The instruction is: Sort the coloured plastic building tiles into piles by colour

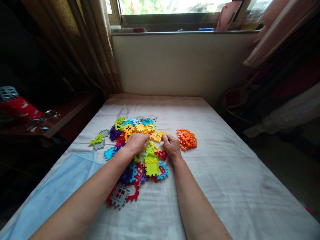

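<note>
Bright window [172, 7] above pale wall [180, 63].

pieces [151, 162]: are showing yellow, lime, red, blue, purple, grey
pile [186, 139]: is showing orange
sheet [212, 186]: is looking whitish

Window piece [157, 136]: between the left hand [137, 144] and the right hand [172, 146], at the fingertips of both.
Main pile [151, 166]: beneath and around the left hand, extending before and behind it.
Separate heap [188, 140]: just right of the right hand (well apart from the main pile).
Outlying pieces [99, 145]: left of the left hand.
Flat sheet [62, 180]: left of the left hand, nearer the wearer.
Covered surface [225, 173]: below both hands.
Side table [62, 124]: farther left, bearing eyeglasses [51, 114].
Wall [180, 65]: beyond both hands, beneath the window [172, 7].
</note>
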The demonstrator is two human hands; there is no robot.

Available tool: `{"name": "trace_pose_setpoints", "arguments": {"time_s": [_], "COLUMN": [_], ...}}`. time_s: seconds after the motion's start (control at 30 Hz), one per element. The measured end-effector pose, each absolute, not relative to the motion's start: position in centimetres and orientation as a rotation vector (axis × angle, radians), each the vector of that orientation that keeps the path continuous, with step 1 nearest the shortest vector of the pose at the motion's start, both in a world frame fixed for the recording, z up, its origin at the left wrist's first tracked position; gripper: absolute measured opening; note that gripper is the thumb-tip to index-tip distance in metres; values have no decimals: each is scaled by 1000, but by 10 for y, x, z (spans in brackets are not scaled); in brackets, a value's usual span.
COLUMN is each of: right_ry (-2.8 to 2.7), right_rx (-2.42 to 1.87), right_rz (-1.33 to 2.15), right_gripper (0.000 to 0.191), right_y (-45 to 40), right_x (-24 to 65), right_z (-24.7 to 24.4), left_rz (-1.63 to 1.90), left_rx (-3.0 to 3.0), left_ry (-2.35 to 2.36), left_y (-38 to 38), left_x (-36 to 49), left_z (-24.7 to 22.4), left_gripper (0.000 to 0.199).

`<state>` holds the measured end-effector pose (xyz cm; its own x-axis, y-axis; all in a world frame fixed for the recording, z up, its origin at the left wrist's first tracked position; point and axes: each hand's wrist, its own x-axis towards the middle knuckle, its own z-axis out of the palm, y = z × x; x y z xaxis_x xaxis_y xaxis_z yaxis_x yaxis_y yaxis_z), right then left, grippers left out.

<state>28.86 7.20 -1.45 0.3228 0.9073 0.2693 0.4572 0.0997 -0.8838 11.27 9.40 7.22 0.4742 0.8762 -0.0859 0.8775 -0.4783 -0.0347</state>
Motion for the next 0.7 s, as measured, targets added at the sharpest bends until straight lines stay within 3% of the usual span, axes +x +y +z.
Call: {"name": "trace_pose_setpoints", "arguments": {"time_s": [0.4,0.7], "right_ry": [-1325,-1271], "right_rx": [-1529,-1343], "right_rz": [594,951], "right_gripper": [43,44], "right_y": [69,61], "right_x": [291,278], "right_z": [-11,8], "left_rz": [-11,334], "left_rx": [2759,2767], "left_ry": [1542,1251], "left_y": [117,78], "left_x": [113,106], "left_z": [65,65], "left_gripper": [19,18]}}
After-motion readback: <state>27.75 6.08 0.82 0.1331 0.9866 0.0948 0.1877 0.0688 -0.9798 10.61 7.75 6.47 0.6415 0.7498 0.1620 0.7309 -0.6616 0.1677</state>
